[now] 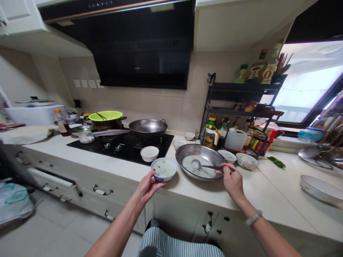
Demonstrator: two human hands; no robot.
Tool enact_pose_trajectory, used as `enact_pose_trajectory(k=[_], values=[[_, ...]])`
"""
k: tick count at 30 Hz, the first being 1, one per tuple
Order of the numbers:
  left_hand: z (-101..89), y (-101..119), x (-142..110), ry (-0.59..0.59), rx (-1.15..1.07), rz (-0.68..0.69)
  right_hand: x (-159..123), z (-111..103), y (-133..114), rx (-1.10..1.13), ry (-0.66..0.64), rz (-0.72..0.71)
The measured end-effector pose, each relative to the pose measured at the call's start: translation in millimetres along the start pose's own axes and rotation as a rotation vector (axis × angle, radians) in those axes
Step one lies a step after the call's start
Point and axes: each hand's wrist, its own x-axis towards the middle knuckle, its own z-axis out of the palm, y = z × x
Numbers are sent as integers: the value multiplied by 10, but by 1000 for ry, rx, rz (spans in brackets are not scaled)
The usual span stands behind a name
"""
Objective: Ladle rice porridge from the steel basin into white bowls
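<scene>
My left hand [151, 185] is closed on the near-left rim and underside of a bowl [164, 169] with a blue pattern, filled with a pale soup with dark green bits. In my right hand [232, 178] is the dark handle of a ladle [197, 164]; its metal head is over a wide steel basin [184, 151] that holds more of the whitish liquid. Just behind the held bowl, a small white bowl [149, 152] stands at the cooktop's edge. More filled bowls, one [180, 144] behind the basin and another [247, 160] to its right, sit on the counter.
A wok [148, 127] rests on the black cooktop [125, 146], beside a pot topped by a green strainer [105, 116]. At the back right, a black rack [243, 87] carries bottles. An oval dish [321, 188] lies far right, near green leaves [276, 162].
</scene>
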Motion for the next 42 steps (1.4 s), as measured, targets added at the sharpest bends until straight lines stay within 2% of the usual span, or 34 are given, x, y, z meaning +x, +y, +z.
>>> enact_pose_trajectory(k=[3,6,13,27,34,42], values=[[8,2,-15,8,-9,-9,63,33,90,202,143,149],[-6,3,-20,0,-18,-26,133,33,138,327,211,198],[-45,-9,2,2,-34,-47,198,-32,65,337,221,161],[-141,33,64,24,-39,-56,270,-50,4,347,217,207],[-68,26,42,100,-3,-21,277,-60,8,320,189,220],[0,29,20,119,26,15,273,-90,15,309,188,207]])
